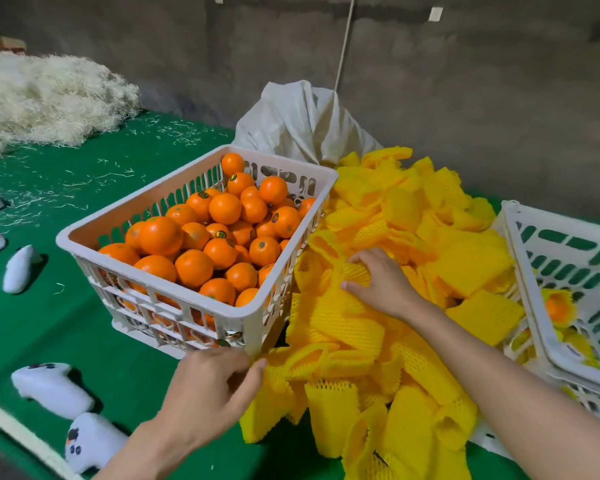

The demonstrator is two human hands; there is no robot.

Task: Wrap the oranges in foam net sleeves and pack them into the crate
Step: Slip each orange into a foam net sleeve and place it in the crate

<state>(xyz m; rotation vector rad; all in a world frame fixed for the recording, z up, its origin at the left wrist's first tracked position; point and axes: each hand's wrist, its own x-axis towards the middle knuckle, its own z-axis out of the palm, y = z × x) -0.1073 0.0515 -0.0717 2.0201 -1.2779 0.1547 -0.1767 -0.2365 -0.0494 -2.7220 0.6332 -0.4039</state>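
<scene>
The right hand pinches a foam net sleeve at three o'clock of the orange-filled crate, ready for wrapping; the left hand has its fingers curled, hold unclear.

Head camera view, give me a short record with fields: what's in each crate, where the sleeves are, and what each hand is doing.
left crate: full of bare oranges
right crate: at least one sleeved orange inside
sleeves: loose yellow pile between the crates
right hand: grip closed on a single sleeve atop the pile
left hand: by the left crate's near corner, thumb against the sleeves; grip unclear
table: green cover
</scene>
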